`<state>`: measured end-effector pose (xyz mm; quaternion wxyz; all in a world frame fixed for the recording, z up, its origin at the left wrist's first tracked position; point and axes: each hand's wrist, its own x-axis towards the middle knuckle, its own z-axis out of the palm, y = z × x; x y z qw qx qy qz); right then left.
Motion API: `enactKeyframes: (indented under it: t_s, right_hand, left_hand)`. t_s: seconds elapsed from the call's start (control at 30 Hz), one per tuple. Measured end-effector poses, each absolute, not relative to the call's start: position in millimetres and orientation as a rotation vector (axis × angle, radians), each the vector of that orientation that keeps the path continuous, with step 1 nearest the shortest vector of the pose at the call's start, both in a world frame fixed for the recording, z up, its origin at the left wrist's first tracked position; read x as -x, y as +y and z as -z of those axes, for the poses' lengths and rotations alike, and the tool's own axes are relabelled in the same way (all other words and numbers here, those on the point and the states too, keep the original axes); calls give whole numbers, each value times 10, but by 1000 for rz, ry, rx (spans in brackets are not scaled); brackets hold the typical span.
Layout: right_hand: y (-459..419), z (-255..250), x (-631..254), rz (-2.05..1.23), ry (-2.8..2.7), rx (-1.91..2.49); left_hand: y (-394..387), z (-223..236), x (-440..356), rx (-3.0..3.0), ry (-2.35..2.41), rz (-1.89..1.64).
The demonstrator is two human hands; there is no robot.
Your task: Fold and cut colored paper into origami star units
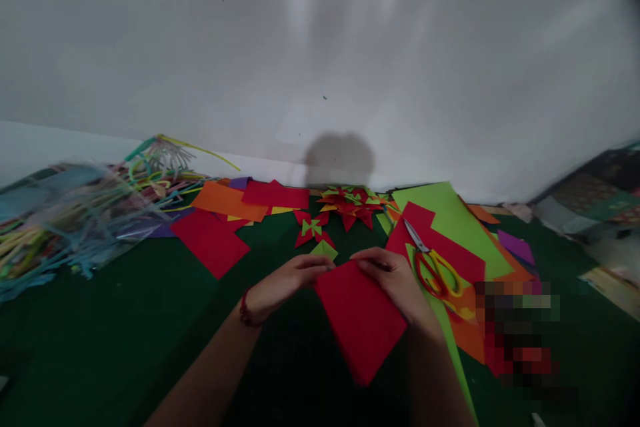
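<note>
A piece of red paper [361,320] is held between my two hands above the dark green table, one corner pointing toward me. My left hand [287,280] pinches its upper left corner. Along the upper right edge, my right hand [393,277] grips the same paper, thumb and fingers closed on it. Just beyond my left fingertips lies a small green folded paper [325,249], touching a red and green paper flower [311,227]. Further back sits a pile of folded red, green and orange paper stars [350,203].
Scissors with red and yellow handles [433,267] lie on coloured sheets at right, including a large lime sheet [440,213]. Orange paper [230,200] and a red sheet [210,240] are at left, near a plastic bag of pipe cleaners [95,213]. A white wall [225,67] closes the back.
</note>
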<state>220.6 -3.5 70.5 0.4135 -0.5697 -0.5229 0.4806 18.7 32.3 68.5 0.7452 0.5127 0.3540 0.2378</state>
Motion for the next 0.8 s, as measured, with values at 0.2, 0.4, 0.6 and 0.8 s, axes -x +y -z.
enactKeyframes:
  t_s: [0.2, 0.4, 0.6, 0.8]
  right_hand:
    - [-60, -767, -2156, -1343, -1364, 1386]
    - [-45, -744, -2082, -1461, -1439, 1365]
    - [-37, -693, -2011, -1466, -1470, 1314]
    - [-24, -558, -2030, -1117, -1319, 1419]
  left_hand:
    - [353, -692, -140, -1386, 616, -406]
    - [311, -697, -193, -1590, 641, -487]
    - [281, -742, -248, -1756, 661, -720]
    - [371, -628, -203, -1699, 1064, -818]
